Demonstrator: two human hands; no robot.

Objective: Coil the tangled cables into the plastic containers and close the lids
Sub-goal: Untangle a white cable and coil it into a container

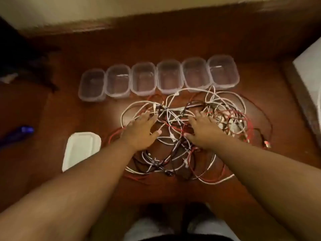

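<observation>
**Hands laid on the cable tangle**

The left hand (141, 130) and right hand (202, 131) are spread flat on the tangled cables (184, 136), heaped near the six open containers (159, 78); white lids (80, 150) are stacked left.

before you: clear, glossy plastic containers (157, 78), an opaque white plastic lid (80, 150), smooth-sheathed cables (187, 134) on polished reddish wood desk (173, 46).
</observation>
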